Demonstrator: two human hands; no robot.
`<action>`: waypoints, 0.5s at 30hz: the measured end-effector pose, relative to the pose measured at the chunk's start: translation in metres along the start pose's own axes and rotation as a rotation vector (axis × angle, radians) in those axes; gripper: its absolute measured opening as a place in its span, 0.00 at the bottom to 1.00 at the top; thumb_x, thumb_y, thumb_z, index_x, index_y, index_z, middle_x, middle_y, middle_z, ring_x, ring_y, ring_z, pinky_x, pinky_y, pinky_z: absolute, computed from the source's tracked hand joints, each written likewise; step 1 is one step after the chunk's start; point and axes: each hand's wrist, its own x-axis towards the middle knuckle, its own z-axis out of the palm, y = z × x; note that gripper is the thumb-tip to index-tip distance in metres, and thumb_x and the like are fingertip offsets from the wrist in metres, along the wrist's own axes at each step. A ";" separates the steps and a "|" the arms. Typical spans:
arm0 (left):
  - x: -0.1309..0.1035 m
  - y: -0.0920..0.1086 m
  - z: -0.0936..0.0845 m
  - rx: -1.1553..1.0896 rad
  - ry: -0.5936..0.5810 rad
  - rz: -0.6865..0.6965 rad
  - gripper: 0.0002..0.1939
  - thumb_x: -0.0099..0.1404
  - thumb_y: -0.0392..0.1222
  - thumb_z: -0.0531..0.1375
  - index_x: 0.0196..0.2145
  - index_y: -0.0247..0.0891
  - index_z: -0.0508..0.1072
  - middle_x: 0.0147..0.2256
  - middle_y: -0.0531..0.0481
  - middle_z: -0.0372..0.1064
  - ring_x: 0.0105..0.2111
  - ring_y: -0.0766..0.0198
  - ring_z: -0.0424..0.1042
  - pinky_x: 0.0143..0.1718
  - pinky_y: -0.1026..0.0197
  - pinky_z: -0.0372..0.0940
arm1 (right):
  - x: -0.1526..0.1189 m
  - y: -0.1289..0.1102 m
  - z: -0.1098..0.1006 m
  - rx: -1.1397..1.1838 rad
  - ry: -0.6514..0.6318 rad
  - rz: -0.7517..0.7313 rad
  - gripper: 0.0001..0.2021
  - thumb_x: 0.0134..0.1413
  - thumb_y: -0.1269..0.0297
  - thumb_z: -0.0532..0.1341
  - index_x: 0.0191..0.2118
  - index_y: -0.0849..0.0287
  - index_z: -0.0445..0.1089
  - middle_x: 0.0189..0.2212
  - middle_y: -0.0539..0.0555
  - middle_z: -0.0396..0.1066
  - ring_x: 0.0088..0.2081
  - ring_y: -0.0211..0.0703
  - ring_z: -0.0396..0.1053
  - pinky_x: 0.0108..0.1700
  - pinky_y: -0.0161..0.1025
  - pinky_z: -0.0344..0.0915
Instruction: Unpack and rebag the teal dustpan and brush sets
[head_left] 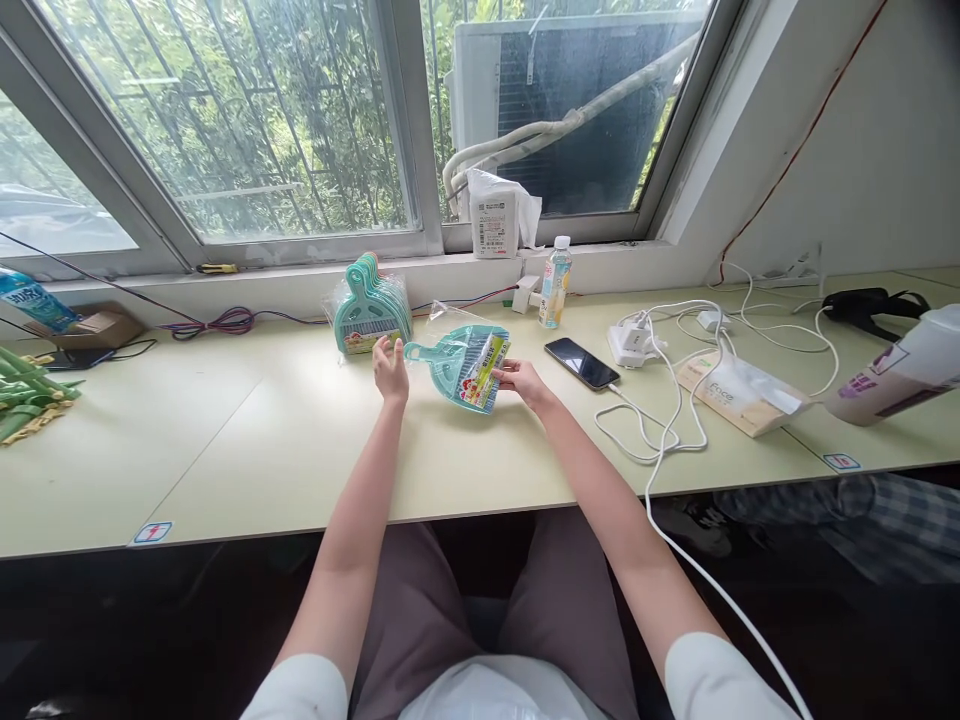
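A small teal dustpan (447, 366) with a brush and a printed label, wrapped in clear plastic, is held over the table. My right hand (523, 382) pinches its right edge, thumb and fingers on the bristle and label side. My left hand (391, 372) is beside the handle's end, fingers raised and apart; whether it touches the handle or the plastic is hard to see. Just behind my left hand stands a stack of similar teal dustpans (367, 305) in clear wrapping, leaning upright near the window ledge.
Right of my hands lie a phone (582, 362), a bottle (555, 284), a power strip (634, 340) with white cables, a tissue pack (739, 392) and a tilted cup (900, 368). At left are bundled wires (217, 321), a cardboard box (109, 325) and green stalks (30, 395).
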 end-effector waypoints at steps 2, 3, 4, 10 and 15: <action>0.001 0.003 -0.005 0.078 -0.076 0.153 0.24 0.64 0.58 0.53 0.51 0.40 0.70 0.50 0.44 0.72 0.50 0.56 0.70 0.52 0.56 0.61 | -0.002 0.000 0.000 -0.045 -0.076 0.013 0.14 0.40 0.65 0.74 0.35 0.63 0.76 0.33 0.57 0.78 0.34 0.46 0.77 0.41 0.44 0.76; 0.001 0.003 -0.007 0.102 -0.160 0.174 0.23 0.64 0.57 0.54 0.48 0.40 0.72 0.47 0.44 0.74 0.49 0.56 0.71 0.51 0.57 0.62 | -0.003 0.000 0.000 -0.062 -0.114 0.022 0.14 0.40 0.65 0.74 0.35 0.63 0.76 0.33 0.57 0.78 0.34 0.46 0.77 0.40 0.43 0.76; 0.003 0.002 -0.008 0.117 -0.241 0.160 0.22 0.63 0.57 0.54 0.45 0.40 0.74 0.43 0.44 0.75 0.46 0.56 0.73 0.48 0.58 0.64 | -0.004 0.000 0.001 -0.075 -0.143 0.030 0.14 0.40 0.65 0.73 0.35 0.64 0.76 0.33 0.57 0.78 0.34 0.46 0.77 0.39 0.42 0.76; 0.022 -0.015 -0.026 0.227 -0.054 -0.169 0.16 0.65 0.49 0.53 0.39 0.37 0.74 0.38 0.42 0.76 0.40 0.55 0.74 0.45 0.55 0.66 | -0.003 -0.004 -0.001 -0.061 -0.022 0.051 0.10 0.42 0.71 0.72 0.34 0.64 0.76 0.33 0.57 0.78 0.33 0.45 0.76 0.39 0.42 0.76; 0.028 -0.016 -0.055 0.431 0.417 -0.323 0.20 0.68 0.36 0.46 0.56 0.37 0.61 0.56 0.34 0.63 0.59 0.49 0.59 0.58 0.38 0.53 | 0.002 -0.001 -0.005 0.084 0.163 -0.021 0.05 0.49 0.73 0.68 0.34 0.64 0.74 0.34 0.56 0.78 0.35 0.43 0.76 0.46 0.45 0.75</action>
